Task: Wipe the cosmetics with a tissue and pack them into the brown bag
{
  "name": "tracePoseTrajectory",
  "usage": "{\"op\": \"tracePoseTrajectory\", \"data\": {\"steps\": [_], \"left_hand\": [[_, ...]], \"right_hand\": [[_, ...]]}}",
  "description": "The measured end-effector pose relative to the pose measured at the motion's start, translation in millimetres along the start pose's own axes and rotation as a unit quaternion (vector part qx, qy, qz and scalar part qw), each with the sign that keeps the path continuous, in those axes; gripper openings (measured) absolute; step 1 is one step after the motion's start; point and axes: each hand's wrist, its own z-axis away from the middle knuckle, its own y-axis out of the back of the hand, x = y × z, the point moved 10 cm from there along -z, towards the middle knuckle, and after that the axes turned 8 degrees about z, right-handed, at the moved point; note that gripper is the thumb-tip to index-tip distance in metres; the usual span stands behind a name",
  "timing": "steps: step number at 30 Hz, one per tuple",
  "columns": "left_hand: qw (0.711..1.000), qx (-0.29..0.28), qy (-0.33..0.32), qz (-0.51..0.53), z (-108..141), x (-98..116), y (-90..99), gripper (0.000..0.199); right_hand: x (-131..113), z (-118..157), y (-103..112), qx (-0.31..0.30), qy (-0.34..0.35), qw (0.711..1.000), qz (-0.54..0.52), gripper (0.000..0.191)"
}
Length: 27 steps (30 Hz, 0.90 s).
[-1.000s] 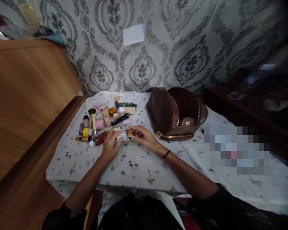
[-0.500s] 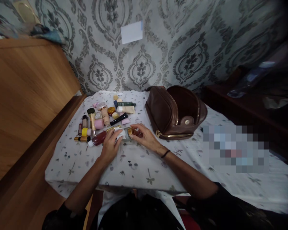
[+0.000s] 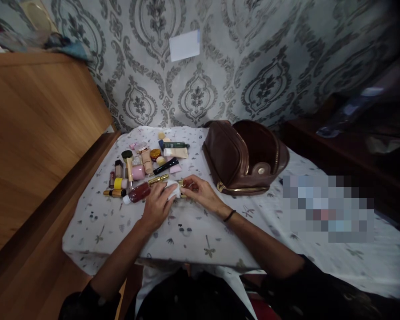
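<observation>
Gold-trimmed container (image 3: 181, 183), glossy and partly hidden, between your hands over the table (image 3: 193, 242)! Your right hand (image 3: 202, 194) pinches its end; your left hand (image 3: 156, 204) curls round crumpled white tissue (image 3: 173, 191), pressing it there, near a smooth red-brown bottle (image 3: 140, 193). Boxy, leather-like brown bag (image 3: 225, 155) gapes beyond.

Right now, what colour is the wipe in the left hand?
White: the wipe in the left hand shows best in the head view, the only one.

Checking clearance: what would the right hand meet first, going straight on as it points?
Beyond the gold cap it holds, likely the white tissue under the left hand; depth is unclear.
</observation>
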Motion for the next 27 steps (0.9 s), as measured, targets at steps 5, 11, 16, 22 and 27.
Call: {"op": "tracePoseTrajectory", "data": {"steps": [5,11,16,22,27], "left_hand": [[0.998,-0.003,0.056,-0.003,0.3,-12.5,-1.3,0.031],[0.994,0.011,0.108,0.009,2.6,-26.4,3.2,0.029],[0.996,0.016,0.087,-0.006,3.4,-23.2,4.2,0.031],[1.0,-0.009,0.023,-0.015,2.3,-6.3,-3.1,0.034],[0.997,-0.002,0.077,-0.013,2.9,-20.5,-2.6,0.034]], "right_hand": [[-4.0,-0.4,4.0,-0.001,0.023,0.999,0.048,0.043],[-13.3,0.3,3.4,-0.027,0.071,0.996,0.049,0.048],[-11.4,0.5,2.7,-0.018,0.079,0.995,0.052,0.054],[-8.6,-0.5,7.5,0.011,0.062,0.994,0.092,0.051],[-6.6,-2.1,11.4,0.017,0.043,0.99,0.132,0.046]]}}
